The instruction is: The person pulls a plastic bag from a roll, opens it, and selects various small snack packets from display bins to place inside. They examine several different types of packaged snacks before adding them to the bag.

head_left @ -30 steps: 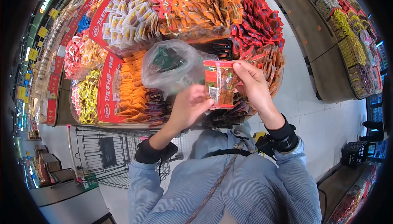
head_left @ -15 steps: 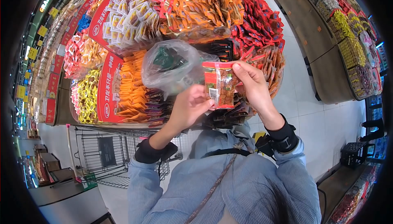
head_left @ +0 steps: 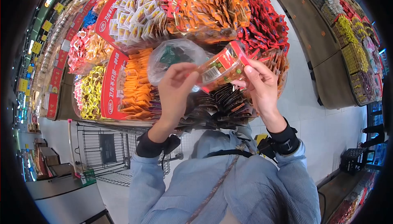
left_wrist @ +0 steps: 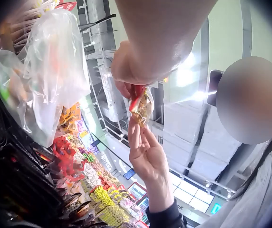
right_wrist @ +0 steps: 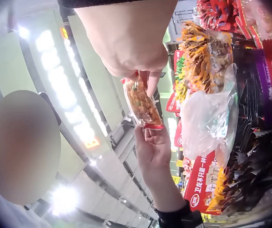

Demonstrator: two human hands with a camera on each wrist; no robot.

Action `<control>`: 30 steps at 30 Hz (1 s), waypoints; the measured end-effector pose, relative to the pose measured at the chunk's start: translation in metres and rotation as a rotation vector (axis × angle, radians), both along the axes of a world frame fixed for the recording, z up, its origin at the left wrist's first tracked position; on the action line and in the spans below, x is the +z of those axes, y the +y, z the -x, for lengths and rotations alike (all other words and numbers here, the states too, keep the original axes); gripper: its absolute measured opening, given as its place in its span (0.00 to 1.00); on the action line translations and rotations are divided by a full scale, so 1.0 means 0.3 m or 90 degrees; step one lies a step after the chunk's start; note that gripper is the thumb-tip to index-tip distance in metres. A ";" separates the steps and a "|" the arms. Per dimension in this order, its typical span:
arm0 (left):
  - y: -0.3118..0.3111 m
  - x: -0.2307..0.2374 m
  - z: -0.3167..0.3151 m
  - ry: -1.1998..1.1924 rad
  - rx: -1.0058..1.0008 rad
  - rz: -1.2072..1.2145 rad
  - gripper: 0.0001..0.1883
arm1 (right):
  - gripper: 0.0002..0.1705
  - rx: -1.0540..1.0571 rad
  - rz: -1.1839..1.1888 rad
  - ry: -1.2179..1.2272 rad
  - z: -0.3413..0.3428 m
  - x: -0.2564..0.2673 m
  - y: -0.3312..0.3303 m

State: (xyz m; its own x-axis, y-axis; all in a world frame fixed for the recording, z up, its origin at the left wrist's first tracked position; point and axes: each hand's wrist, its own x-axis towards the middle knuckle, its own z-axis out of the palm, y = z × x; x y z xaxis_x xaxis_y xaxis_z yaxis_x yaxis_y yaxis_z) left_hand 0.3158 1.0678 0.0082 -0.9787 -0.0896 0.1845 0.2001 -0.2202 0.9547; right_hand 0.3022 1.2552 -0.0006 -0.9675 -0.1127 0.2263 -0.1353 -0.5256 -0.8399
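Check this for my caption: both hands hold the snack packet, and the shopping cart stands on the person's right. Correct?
The side is wrong: the head view shows the shopping cart on the person's left. The left hand and right hand both hold the snack packet.

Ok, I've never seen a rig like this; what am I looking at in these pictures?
No robot here: a person is working with two bare hands. The head picture comes from a camera worn on the head, looking forward and down. The other two come from cameras on the left and right wrists.

The left hand and right hand hold a red and clear packet between them, one at each end. Beyond it are heaps of orange packs, red packs and others, with a clear plastic bag among them. A wire cart stands by the display.
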 end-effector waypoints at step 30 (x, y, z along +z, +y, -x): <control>-0.010 0.010 0.000 -0.068 -0.124 0.043 0.12 | 0.20 0.162 -0.063 -0.086 -0.028 -0.009 0.009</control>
State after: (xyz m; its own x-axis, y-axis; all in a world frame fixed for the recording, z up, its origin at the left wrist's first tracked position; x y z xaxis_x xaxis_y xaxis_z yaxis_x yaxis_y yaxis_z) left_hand 0.3159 1.0648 0.0111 -0.9907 0.1119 0.0779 0.0569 -0.1800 0.9820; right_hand 0.3104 1.2580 -0.0033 -0.9258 -0.3709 0.0732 0.1071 -0.4429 -0.8902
